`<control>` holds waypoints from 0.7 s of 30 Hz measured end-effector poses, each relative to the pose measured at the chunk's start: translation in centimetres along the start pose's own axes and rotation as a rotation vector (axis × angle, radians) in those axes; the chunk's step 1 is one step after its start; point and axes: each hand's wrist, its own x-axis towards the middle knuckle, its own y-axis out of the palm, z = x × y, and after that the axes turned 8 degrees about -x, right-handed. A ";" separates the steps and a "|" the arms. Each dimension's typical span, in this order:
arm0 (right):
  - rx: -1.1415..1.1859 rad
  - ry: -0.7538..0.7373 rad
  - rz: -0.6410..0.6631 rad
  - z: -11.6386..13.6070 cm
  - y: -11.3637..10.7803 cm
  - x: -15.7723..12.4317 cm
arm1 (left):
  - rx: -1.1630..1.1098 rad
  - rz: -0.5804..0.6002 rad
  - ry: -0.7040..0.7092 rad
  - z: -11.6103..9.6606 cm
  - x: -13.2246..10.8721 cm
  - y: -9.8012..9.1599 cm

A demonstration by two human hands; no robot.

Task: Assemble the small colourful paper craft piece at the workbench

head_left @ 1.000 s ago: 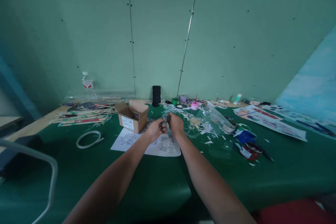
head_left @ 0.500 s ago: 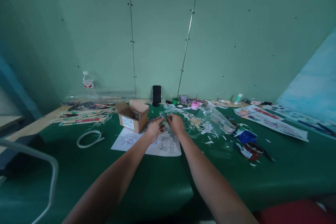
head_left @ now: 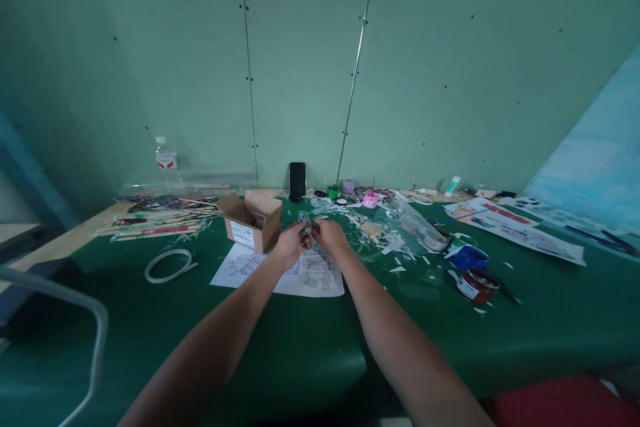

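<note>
My left hand (head_left: 289, 245) and my right hand (head_left: 327, 235) meet above a white sheet with line drawings (head_left: 280, 270) on the green table. Both are closed in a pinch on one small thing (head_left: 306, 225) held between their fingertips; it is too small and dark to name. An open cardboard box (head_left: 251, 220) stands just left of my left hand.
A white cord loop (head_left: 167, 265) lies at the left, with a pile of sticks and printed strips (head_left: 155, 219) behind it. A clear plastic bag (head_left: 407, 223), paper scraps, a blue cup (head_left: 467, 257) and a red tin (head_left: 475, 285) sit at the right. A black phone (head_left: 297, 180) leans on the wall.
Both hands have stayed together over the sheet and shifted slightly left; the fingers keep working the small thing between them.
</note>
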 end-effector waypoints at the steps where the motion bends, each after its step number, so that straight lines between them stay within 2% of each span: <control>1: -0.004 0.011 -0.002 0.0 0.0 0.0 | -0.008 0.005 -0.005 0.0 0.0 0.0; 7: -0.006 0.082 -0.038 0.1 0.2 0.0 | -0.033 0.055 -0.085 -0.2 0.0 0.0; 21: 0.019 0.176 -0.092 0.0 0.1 -0.2 | 0.020 0.153 -0.155 0.1 -0.1 0.1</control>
